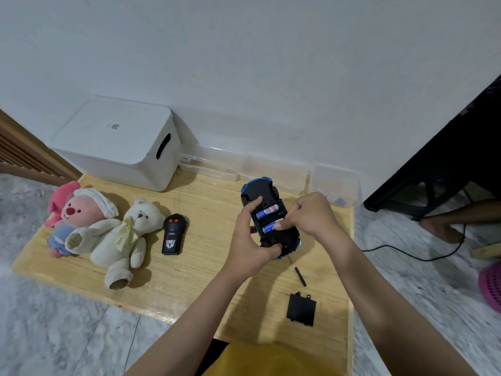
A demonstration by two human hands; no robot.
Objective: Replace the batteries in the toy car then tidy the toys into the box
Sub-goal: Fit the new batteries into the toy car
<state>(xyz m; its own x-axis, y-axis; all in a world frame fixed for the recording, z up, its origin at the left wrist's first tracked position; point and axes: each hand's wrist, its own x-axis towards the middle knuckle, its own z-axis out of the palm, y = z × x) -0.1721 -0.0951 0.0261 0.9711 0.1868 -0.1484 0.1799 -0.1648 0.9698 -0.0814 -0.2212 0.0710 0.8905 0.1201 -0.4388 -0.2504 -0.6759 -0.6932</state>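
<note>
A blue toy car (260,188) is held upside down above the low wooden table (189,272), its battery bay open. My left hand (250,240) grips the car's near end and side. My right hand (311,215) curls over the bay, its thumb pressing a blue-and-white battery (269,227). A second battery (267,212) lies in the slot behind it. The black battery cover (301,309) and a small screwdriver (298,271) lie on the table near me. The white lidded box (116,142) stands at the back left.
A pink plush (70,213), a cream teddy bear (122,234) and a black remote control (173,234) lie on the table's left half. A clear plastic organiser (271,169) runs along the wall. At right are another person's hand (442,226), a black cable and a pink basket (490,283).
</note>
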